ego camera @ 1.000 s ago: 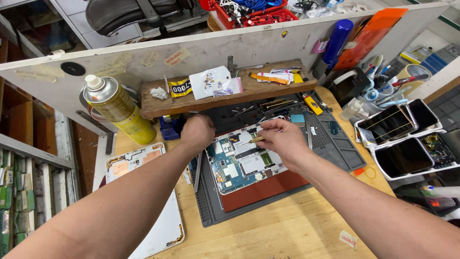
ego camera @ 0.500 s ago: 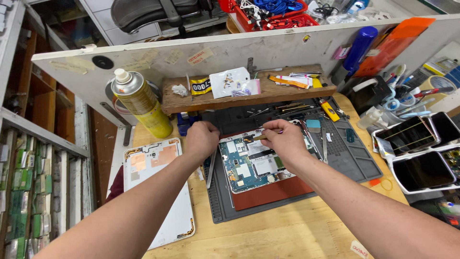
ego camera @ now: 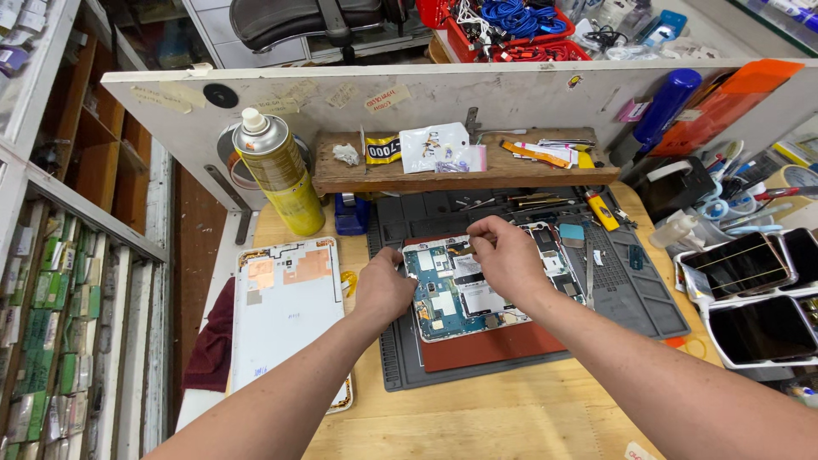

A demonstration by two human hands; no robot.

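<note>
Your left hand (ego camera: pixel 383 290) rests curled on the left edge of the opened tablet with its blue circuit board exposed (ego camera: pixel 477 290), fingers pressing its frame. Your right hand (ego camera: pixel 503 255) lies over the board's upper middle, thumb and forefinger pinched together at the top edge; what they pinch is too small to tell. The tablet sits on a red-brown pad (ego camera: pixel 503 345) atop the dark grey ridged work mat (ego camera: pixel 630 298). Just left of the mat lies the white tablet back cover (ego camera: pixel 285 319). A yellow spray can (ego camera: pixel 277 170) stands behind it, and 2 dark-screened tablets (ego camera: pixel 750 298) lie at the right.
</note>
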